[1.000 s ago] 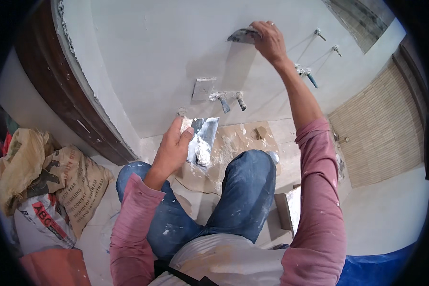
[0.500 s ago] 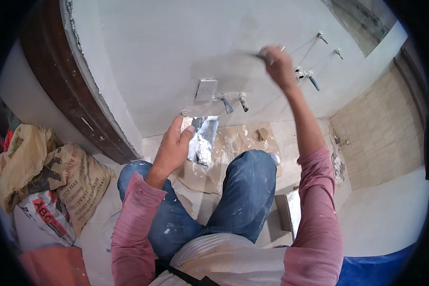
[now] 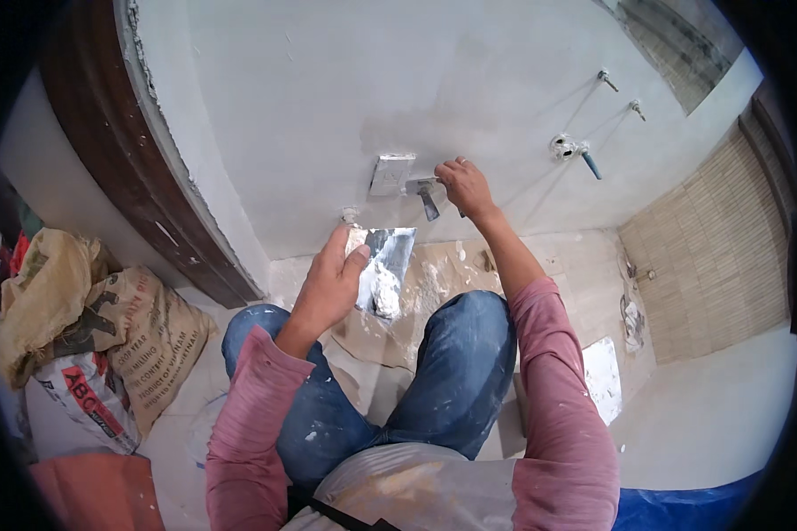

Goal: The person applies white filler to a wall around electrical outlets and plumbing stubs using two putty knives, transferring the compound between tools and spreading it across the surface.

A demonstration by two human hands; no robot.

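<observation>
The left hand [image 3: 326, 281] is closed on the left edge of a metal putty blade [image 3: 401, 250], thumb on the face; white filler [image 3: 383, 288] lies on the blade's lower part. Further out, the right hand [image 3: 466, 188] has its fingers curled around a scraper [image 3: 420, 186], partly visible to their left, near a blue-grey pipe stub [image 3: 429, 208]. Scraper-to-wall contact cannot be determined. A square cover plate [image 3: 391, 174] is mounted on the grey wall [image 3: 279, 106].

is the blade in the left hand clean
No, white paste sits on the blade that the left hand holds.
</observation>
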